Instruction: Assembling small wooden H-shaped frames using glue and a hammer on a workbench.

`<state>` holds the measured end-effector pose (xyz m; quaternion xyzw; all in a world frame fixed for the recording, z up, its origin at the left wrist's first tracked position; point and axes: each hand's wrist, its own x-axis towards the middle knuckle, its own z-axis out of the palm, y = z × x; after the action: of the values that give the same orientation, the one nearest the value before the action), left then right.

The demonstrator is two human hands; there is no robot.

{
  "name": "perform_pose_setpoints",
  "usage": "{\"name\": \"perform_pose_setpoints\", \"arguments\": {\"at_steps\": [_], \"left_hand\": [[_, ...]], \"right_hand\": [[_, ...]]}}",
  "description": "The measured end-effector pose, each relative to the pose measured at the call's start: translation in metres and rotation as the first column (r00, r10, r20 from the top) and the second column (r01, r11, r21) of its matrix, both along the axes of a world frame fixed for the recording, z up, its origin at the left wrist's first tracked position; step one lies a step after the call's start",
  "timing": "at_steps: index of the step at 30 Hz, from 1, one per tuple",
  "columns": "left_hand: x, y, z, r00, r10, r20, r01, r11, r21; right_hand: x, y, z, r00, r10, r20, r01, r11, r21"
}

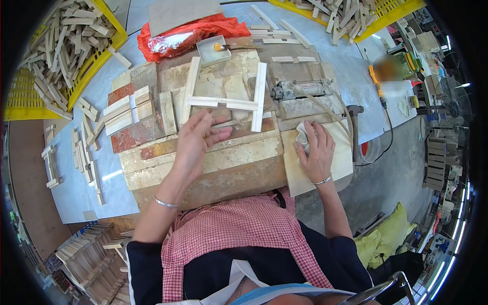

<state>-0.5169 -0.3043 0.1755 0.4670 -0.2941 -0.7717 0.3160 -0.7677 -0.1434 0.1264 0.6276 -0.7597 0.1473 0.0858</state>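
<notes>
An H-shaped frame of pale wooden strips (236, 104), two side pieces joined by a crossbar, lies on the worn wooden work board (203, 170). Just below the crossbar is my left hand (201, 133), palm turned up and fingers apart, with nothing visible in it. To the right, my right hand (319, 150) is closed over a crumpled white cloth (302, 136), pressed down on a light plywood sheet (325, 170). Beyond that hand, a grimy metal air cylinder (305, 90) with hoses is fixed to the board.
Yellow crates (122, 38) heaped with wooden sticks stand at far left and far right. A shallow white tray (212, 52) with a brush sits by a red plastic bag (223, 26). Loose strips (84, 152) lie left; a hammer (355, 119) stands at the board's right edge.
</notes>
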Motion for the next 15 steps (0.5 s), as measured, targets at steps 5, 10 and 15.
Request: {"name": "perform_pose_setpoints", "arguments": {"at_steps": [5,10,15], "left_hand": [[0.003,0.010,-0.005,0.914,0.008,0.405,0.309,0.633,-0.710],[-0.029,-0.031,-0.027,0.780,0.439,0.446,0.548,-0.135,-0.825],[-0.001,-0.054,-0.055,0.639,0.442,0.630,0.660,0.107,-0.744]], "right_hand": [[-0.003,-0.002,-0.003,1.000,0.015,-0.019,-0.014,0.999,0.030],[-0.010,-0.006,-0.009,0.986,0.075,0.146,-0.059,0.992,-0.109],[-0.004,-0.014,0.018,0.919,0.059,0.390,-0.005,0.990,-0.139]]}}
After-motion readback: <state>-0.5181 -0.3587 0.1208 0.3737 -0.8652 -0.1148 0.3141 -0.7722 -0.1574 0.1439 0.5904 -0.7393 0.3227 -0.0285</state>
